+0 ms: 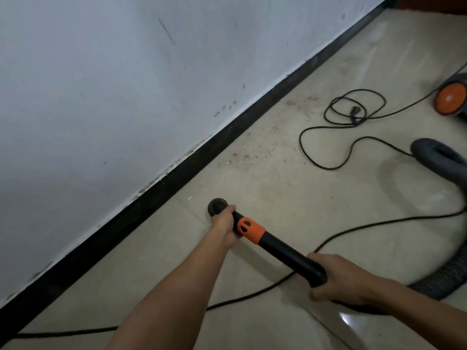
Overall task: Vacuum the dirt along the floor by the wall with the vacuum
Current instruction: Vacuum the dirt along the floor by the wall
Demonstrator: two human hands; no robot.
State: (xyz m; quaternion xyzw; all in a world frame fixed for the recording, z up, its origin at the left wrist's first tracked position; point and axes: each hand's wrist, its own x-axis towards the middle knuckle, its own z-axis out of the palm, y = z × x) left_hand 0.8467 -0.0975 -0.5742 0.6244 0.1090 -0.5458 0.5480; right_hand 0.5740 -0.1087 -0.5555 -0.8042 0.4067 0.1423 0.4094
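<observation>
A black vacuum wand [285,253] with an orange collar [250,229] points down at the beige tile floor. Its round nozzle [216,206] sits on the floor close to the black skirting board [177,178]. My left hand [225,223] grips the wand just behind the nozzle. My right hand [338,281] grips the wand's rear end, where the grey ribbed hose [444,276] joins. A patch of dirt and crumbs [255,150] lies on the floor by the wall, ahead of the nozzle.
The vacuum body with an orange wheel [451,98] stands at the far right. The hose loops [437,155] on the floor at the right. A black power cord [353,109] lies coiled ahead and trails under my arms. A white wall [101,84] rises on the left.
</observation>
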